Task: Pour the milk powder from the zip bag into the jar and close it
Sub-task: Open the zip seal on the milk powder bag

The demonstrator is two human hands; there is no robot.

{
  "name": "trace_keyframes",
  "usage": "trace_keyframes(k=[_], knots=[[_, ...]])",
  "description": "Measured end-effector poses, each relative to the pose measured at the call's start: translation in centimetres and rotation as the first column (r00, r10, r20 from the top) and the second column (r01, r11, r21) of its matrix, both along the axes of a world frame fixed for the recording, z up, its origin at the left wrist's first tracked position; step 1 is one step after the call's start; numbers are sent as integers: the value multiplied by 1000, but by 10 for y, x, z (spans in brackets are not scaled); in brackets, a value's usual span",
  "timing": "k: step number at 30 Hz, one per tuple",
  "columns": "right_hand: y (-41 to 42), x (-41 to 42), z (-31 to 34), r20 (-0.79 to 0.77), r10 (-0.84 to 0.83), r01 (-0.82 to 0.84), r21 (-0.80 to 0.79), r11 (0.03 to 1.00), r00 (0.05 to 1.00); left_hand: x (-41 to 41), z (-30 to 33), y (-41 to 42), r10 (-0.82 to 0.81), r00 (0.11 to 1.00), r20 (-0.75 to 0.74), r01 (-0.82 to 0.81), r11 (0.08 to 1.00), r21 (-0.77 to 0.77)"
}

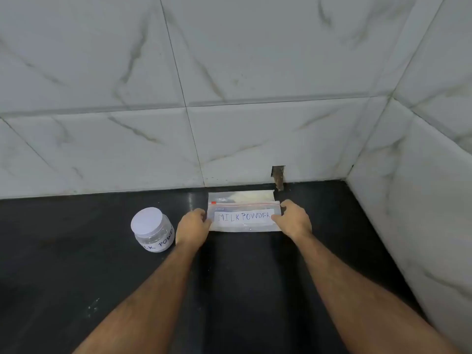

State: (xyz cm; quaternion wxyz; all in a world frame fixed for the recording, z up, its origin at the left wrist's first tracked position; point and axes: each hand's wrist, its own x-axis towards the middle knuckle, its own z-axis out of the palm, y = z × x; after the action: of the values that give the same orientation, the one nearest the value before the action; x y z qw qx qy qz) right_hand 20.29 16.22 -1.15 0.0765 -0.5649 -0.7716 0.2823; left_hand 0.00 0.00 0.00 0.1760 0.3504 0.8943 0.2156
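A clear zip bag labelled MILK POWDER lies flat on the black counter against the back wall, with white powder showing at its far end. My left hand pinches the bag's left edge. My right hand pinches its right edge. A clear plastic jar with a white lid on top and a handwritten label stands to the left of my left hand, apart from the bag.
White marble-pattern tiled walls rise behind the counter and on the right side, forming a corner. A small broken notch in the back wall sits just behind the bag.
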Motion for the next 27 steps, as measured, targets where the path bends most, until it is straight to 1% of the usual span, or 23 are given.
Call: trace_keyframes(k=[3, 7, 14, 17, 21, 27], knots=[[8, -5, -2, -13, -92, 91, -72, 993, 996, -5, -5, 8, 76, 996, 53, -75, 997, -16], [15, -12, -7, -27, -140, 135, -126, 983, 990, -2, -10, 16, 118, 988, 102, -116, 993, -25], [17, -17, -6, -47, -196, 189, -131, 973, 979, -5, -16, 20, 204, 968, 145, -206, 979, -5], [15, -15, -2, -64, -191, 182, -124, 976, 980, -4, -12, 19, 227, 954, 196, -232, 973, 6], [11, -11, 7, -131, -179, 165, -111, 980, 975, -1, -4, 14, 242, 931, 273, -265, 963, 53], [2, 0, 31, -306, -200, 167, -130, 977, 931, 4, 16, 3, 234, 922, 307, -289, 946, 146]])
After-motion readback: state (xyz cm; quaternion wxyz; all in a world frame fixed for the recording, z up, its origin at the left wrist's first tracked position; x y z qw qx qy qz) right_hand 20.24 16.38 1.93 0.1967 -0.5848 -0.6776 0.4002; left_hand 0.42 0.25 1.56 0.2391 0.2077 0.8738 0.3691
